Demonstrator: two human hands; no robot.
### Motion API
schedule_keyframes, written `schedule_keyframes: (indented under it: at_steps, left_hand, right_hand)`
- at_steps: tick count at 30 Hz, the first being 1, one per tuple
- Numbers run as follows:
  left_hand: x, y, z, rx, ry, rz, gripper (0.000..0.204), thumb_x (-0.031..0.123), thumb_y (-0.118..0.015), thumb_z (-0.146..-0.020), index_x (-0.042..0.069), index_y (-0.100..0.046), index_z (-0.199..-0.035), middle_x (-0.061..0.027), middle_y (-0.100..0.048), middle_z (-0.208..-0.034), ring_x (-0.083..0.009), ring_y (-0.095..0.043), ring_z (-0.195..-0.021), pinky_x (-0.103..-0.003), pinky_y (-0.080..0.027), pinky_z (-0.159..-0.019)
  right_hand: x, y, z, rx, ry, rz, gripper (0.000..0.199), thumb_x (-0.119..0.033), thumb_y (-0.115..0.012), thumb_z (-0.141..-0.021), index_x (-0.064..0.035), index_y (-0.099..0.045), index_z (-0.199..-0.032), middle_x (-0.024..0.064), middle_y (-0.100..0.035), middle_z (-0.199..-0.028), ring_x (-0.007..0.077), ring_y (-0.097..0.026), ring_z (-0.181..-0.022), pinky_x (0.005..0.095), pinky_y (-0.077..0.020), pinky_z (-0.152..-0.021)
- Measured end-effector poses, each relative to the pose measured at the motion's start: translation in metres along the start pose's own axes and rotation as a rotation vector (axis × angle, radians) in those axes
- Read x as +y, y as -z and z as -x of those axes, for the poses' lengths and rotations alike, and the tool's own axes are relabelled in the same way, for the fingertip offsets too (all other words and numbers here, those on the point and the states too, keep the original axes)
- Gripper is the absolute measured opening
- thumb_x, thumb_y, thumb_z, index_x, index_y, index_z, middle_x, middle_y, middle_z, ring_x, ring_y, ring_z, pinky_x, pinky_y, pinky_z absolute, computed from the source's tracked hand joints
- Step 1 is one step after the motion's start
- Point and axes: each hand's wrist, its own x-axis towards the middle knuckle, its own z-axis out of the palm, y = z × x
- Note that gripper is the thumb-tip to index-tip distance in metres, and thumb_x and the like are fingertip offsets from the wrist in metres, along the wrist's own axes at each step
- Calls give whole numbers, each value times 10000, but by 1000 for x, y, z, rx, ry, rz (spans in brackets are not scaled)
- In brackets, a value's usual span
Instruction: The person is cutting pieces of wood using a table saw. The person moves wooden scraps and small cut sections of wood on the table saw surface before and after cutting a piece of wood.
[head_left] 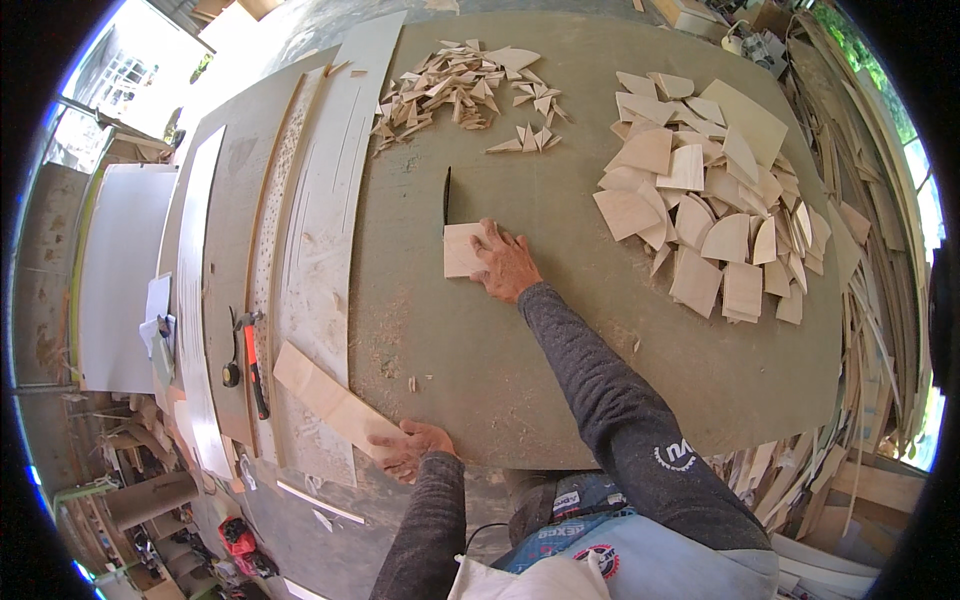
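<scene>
My right hand [508, 263] is stretched out to the middle of the table. Its fingers grip the right side of a small pale wood piece [462, 250]. The piece lies flat, its far left corner by a thin dark blade [447, 195] that stands up from the tabletop. Down at the near edge, my left hand [413, 452] is closed on the near end of a longer pale wood board [325, 392], which slants away to the left. To the left of that board lies a hammer [257, 375] with an orange and black handle.
Curved and squarish wood pieces [700, 190] form a heap on the right of the brownish table [560, 400]. Pointed offcuts [450, 90] are piled at the far side. Long strips [318, 220] run along the left, near a tape measure [231, 374]. Scrap wood [860, 200] stacks beyond the right edge.
</scene>
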Motion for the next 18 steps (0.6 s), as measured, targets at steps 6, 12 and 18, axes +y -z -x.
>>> schedule_keyframes:
  at_steps: [6, 12, 18]
  left_hand:
    - [-2, -8, -5, 22, -3, -14, 774, 502, -423, -1016, 270, -23, -1637, -333, -155, -1625, -478, -267, -1487, -611, -232, -1189]
    - [-3, -9, -5, 36, -6, -1, 769, 496, -420, -1017, 269, -24, -1636, -340, -162, -1622, -478, -271, -1487, -608, -219, -1196]
    - [-1, -3, -2, -6, -1, 18, 785, 541, -397, -1021, 270, 2, -1639, -339, -133, -1632, -473, -207, -1510, -622, -170, -1202]
  right_hand:
    - [-4, 2, -6, -47, -38, 3, 721, -378, -734, -886, -62, -493, -1487, 203, -272, -1599, 362, -456, -1365, 521, -347, -1074]
    - [-7, -5, -7, 32, -50, 0, 699, -362, -740, -884, -51, -518, -1470, 202, -279, -1593, 358, -453, -1360, 530, -339, -1073]
    - [-6, -3, -6, 9, -51, -53, 706, -357, -740, -886, -50, -506, -1477, 205, -256, -1607, 370, -438, -1384, 533, -326, -1086]
